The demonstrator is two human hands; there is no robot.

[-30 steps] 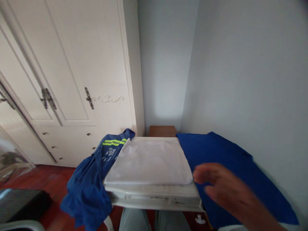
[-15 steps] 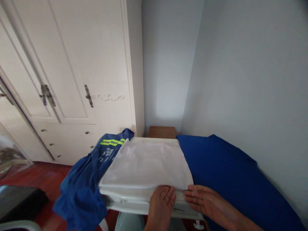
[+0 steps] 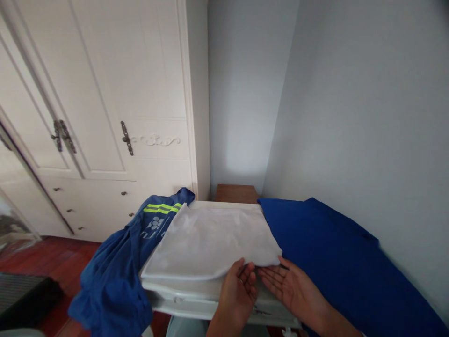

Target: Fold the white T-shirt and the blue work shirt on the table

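Observation:
A smooth white cloth (image 3: 213, 241), folded into a flat rectangle, lies on a white tabletop (image 3: 182, 285). My left hand (image 3: 238, 292) is at its front edge with the palm turned up, fingers curled and the thumb on the fabric. Beside it, my right hand (image 3: 294, 288) also has its palm up. Its fingers stretch out flat along the front edge, and its thumb touches the cloth's right front corner. Between the hands the edge bulges a little and sits further back than on the left. Some fingertips are hidden by the cloth.
A blue garment (image 3: 119, 262) with yellow-green stripes hangs over the table's left side. Plain blue fabric (image 3: 329, 248) spreads on the right, by the grey wall (image 3: 358, 117). Behind stand a brown wooden piece (image 3: 236, 193) and a white wardrobe (image 3: 154, 84). A dark ridged object (image 3: 28, 299) lies on the red floor.
Both hands have turned their palms upward at the front edge. The right part of that edge has shifted back and bulges slightly. My right hand's fingers have moved closer to the left hand.

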